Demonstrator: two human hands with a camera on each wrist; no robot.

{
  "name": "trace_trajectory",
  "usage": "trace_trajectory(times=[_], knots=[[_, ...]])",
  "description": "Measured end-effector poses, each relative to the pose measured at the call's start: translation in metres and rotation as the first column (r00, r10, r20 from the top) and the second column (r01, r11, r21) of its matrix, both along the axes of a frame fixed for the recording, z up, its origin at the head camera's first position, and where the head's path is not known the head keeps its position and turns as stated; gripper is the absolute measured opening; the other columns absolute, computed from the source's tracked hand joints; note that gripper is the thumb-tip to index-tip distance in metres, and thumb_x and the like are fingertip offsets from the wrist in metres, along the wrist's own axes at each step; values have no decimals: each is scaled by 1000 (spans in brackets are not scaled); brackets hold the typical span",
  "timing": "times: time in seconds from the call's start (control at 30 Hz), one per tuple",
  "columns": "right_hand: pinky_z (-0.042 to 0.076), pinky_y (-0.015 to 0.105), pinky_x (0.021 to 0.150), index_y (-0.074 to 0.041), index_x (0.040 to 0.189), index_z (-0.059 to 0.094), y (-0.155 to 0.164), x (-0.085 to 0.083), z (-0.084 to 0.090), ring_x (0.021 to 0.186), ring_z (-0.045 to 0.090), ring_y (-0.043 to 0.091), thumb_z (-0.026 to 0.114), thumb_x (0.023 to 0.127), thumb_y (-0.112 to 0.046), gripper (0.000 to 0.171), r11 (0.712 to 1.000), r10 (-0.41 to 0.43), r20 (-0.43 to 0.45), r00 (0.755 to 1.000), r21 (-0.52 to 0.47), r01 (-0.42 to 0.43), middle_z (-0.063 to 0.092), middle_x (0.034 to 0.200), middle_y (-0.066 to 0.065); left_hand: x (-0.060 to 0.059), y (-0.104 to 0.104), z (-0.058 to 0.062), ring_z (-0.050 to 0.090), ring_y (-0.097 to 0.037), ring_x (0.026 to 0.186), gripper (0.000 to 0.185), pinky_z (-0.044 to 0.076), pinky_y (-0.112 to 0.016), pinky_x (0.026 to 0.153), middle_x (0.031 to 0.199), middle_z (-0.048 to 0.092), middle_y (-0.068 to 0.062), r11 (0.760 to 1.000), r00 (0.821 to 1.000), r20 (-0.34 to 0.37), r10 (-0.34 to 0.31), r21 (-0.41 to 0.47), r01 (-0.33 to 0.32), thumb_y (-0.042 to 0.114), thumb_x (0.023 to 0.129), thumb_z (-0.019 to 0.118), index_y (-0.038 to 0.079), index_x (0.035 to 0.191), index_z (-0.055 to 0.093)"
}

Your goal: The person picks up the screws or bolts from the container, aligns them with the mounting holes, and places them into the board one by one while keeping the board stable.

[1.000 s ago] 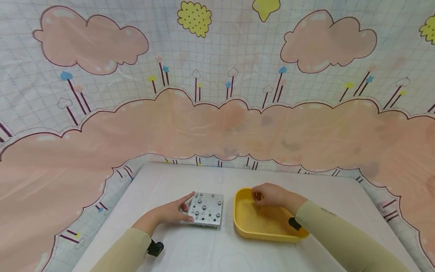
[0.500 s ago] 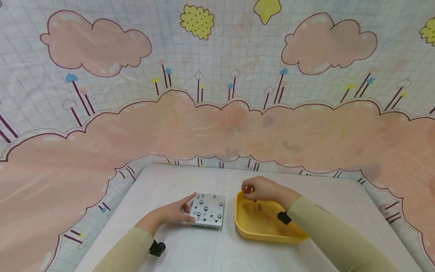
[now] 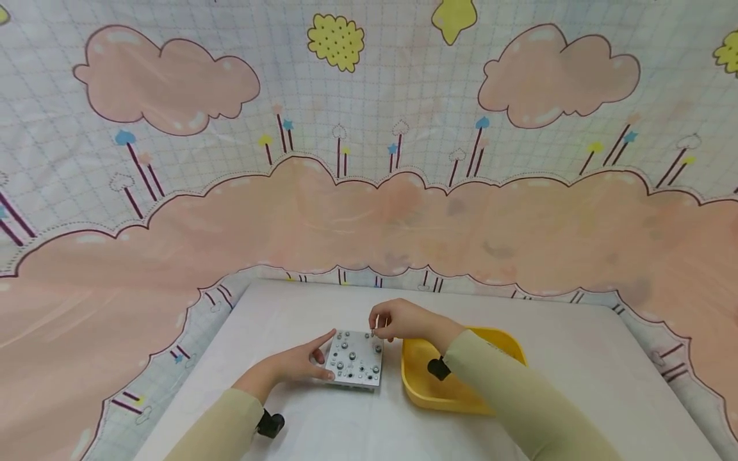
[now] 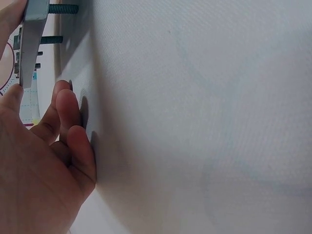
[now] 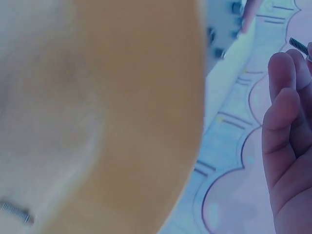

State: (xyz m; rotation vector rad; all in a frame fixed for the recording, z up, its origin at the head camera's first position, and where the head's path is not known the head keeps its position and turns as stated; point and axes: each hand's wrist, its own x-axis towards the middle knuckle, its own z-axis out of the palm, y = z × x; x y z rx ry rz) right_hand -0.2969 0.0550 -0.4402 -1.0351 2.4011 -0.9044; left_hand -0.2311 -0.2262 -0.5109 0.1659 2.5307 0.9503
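Note:
A square metal plate point(image 3: 354, 360) studded with bolts lies on the white table. My left hand point(image 3: 311, 357) holds its left edge between index finger and thumb; in the left wrist view the plate's edge point(image 4: 30, 44) stands on end with bolt ends point(image 4: 62, 9) sticking out, and my other fingers point(image 4: 73, 126) rest on the cloth. My right hand point(image 3: 377, 328) hovers over the plate's far right corner, pinching a small screw point(image 3: 373, 333). The right wrist view shows that screw point(image 5: 298, 46) above my fingertips point(image 5: 285, 107).
A yellow tray point(image 3: 507, 340) sits just right of the plate, under my right forearm; one loose screw point(image 5: 14, 212) lies inside it. A cloud-patterned cloth point(image 3: 369, 192) rises behind the table point(image 3: 576, 358). Black camera mounts sit on both wrists.
My right hand has lifted out of the yellow tray with a screw and moved left to the plate's far right corner. My left hand has stayed on the plate.

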Motion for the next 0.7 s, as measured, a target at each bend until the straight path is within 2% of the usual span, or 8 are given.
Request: trace_trajectory(times=[0.1,0.17,0.53,0.7], knots=[[49,28,63,-13,98,70,-15,0,-1,71,65,24,67,92,-13,6,1000,2,30,1000,-16,-2,64,76,-4,0,0,2,48,-20,94,104,37,-45,86,103,51,-1,1000,1000,1,-2,-5,2,44,75,85,30,158,25],[49,28,63,-16,97,70,-24,-1,-2,72,64,25,67,93,-14,5,1000,-4,52,999,-16,4,64,76,-3,-1,-1,2,48,-20,94,104,37,-44,85,103,51,-1,1000,1000,3,-8,-6,8,45,75,85,30,158,24],[42,25,54,-23,91,67,-63,4,-14,60,55,13,68,92,-15,8,1000,-2,107,994,12,0,60,70,-3,-1,-3,-1,48,-21,99,105,36,-46,88,103,52,1,1000,1000,22,-11,10,11,48,75,84,29,159,24],[42,25,55,-24,89,67,-73,6,-22,60,51,10,69,92,-16,9,999,-3,89,996,50,-2,58,72,-4,-1,-3,1,48,-22,99,104,37,-46,87,104,52,0,1000,1000,26,-9,7,9,49,76,83,25,158,25]])
